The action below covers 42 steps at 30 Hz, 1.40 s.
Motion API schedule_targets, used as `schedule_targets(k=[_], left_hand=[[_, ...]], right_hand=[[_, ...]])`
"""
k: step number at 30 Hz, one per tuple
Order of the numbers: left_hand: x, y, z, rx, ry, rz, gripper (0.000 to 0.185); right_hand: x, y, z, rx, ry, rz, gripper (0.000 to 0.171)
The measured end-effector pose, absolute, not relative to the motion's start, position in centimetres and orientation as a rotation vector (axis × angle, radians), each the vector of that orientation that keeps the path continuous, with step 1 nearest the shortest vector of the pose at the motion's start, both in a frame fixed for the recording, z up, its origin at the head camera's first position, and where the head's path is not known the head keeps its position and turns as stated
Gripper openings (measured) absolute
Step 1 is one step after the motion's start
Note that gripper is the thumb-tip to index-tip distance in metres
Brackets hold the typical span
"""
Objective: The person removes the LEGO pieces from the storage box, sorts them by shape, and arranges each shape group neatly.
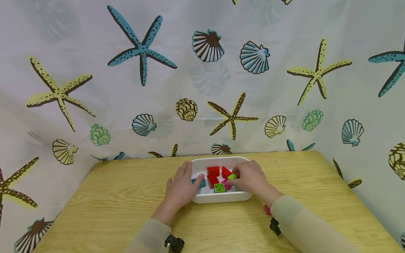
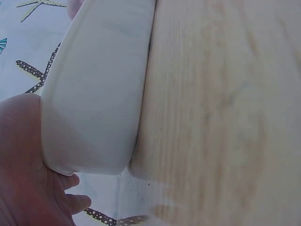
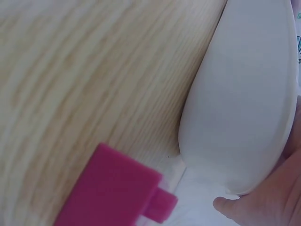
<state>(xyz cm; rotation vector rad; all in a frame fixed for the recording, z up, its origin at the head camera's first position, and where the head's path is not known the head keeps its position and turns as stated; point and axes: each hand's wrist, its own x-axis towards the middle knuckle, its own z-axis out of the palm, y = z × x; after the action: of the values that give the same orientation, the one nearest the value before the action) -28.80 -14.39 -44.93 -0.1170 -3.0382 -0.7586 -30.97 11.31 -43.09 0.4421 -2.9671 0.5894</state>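
Both hands reach into a white rectangular plastic tub [image 1: 218, 199] on the pale wooden worktop [image 1: 110, 207]. The left hand [image 1: 183, 186] rests on the tub's near-left rim, fingers fairly straight, fingertips touching a teal plastic brick [image 1: 199, 182]. The right hand [image 1: 250, 177] curls its fingers over the tub's right side, pinching a lime green brick [image 1: 232, 176]. Between the hands lie red bricks [image 1: 213, 171], a pink brick [image 1: 226, 184] and a green square brick [image 1: 219, 188]. Just under the right wrist, outside the tub, lies a magenta brick [image 3: 110, 190]
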Motion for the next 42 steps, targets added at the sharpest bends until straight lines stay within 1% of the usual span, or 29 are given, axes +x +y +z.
schedule_targets(k=[13,29,42], left_hand=[[-28.63,-14.32,-44.85,-0.122,-3.030,-0.777,0.087],[-28.73,-14.32,-44.79,-0.116,-3.024,-0.784,0.087],[-28.57,-14.39,-44.71,-0.108,-3.026,-0.784,0.086]], right_hand=[[-31.07,11.38,-43.51,0.423,-2.987,0.605,0.030],[-30.94,11.64,-43.49,0.433,-2.952,0.668,0.019],[-30.65,11.47,-43.01,0.403,-2.932,0.765,0.032]])
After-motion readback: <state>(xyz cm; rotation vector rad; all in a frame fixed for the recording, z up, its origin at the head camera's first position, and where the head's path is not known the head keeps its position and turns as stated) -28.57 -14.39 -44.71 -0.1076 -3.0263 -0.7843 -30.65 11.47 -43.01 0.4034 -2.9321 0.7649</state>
